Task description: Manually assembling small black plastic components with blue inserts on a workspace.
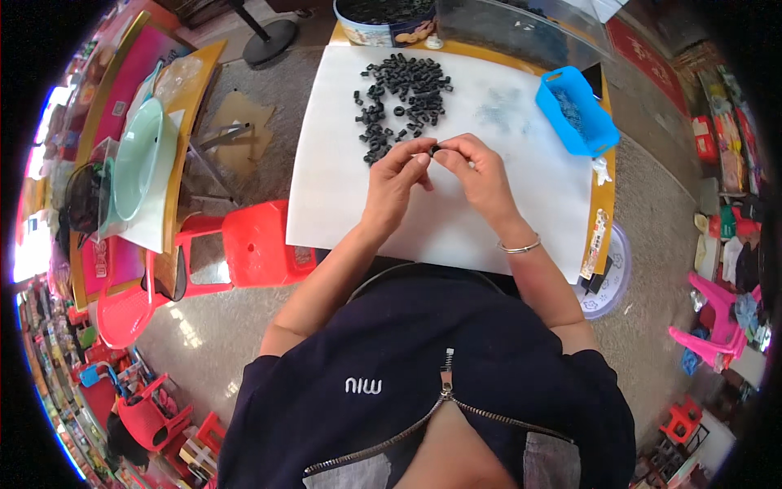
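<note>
Over the white-covered tabletop (326, 196), my left hand (394, 181) and my right hand (479, 178) meet with fingertips pinched together. Between them is a small black ring-like part (434, 150), mostly hidden by the fingers; its exact kind is too small to make out. Just beyond my left hand lies a loose heap of small black cylindrical parts (411, 77), with several strays spread toward me. A blue plastic basket (601, 140) holding many tiny bluish pieces sits at the far right corner of the table.
At the table's far edge stand a round tub (366, 34) of dark pieces and a clear plastic box (521, 37). A red stool (259, 244) is left of the table. Farther left, a pale green basin (145, 163) rests on another table. A lilac round basin (621, 277) shows at right.
</note>
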Tool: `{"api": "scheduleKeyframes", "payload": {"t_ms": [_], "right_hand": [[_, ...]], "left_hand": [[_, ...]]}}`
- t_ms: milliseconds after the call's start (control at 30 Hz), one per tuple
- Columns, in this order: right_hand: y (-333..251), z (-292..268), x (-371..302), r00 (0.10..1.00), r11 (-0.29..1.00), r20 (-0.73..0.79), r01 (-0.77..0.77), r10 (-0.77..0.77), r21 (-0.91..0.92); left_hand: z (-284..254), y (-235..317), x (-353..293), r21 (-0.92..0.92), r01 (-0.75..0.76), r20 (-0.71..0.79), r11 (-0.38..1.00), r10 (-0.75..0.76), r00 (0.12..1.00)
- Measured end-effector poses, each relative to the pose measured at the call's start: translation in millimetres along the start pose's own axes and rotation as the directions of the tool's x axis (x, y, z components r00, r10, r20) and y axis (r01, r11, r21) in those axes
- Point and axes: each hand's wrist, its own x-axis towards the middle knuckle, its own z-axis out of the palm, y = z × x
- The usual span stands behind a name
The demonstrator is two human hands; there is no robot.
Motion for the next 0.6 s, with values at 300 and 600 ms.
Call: {"api": "scheduleKeyframes", "payload": {"t_ms": [300,600], "right_hand": [[5,-5,-27,1.0,0.981,-0.023,-0.014,0.01,-0.192],[41,-77,-25,0.932,0.789,-0.318,-0.06,-0.176,-0.612]], "left_hand": [[-8,-14,-15,-0.032,0.09,0.088,0.995,-0.087,0.992],[-5,-7,-13,-0.303,0.26,0.039,0.917,-0.261,0.965]]}}
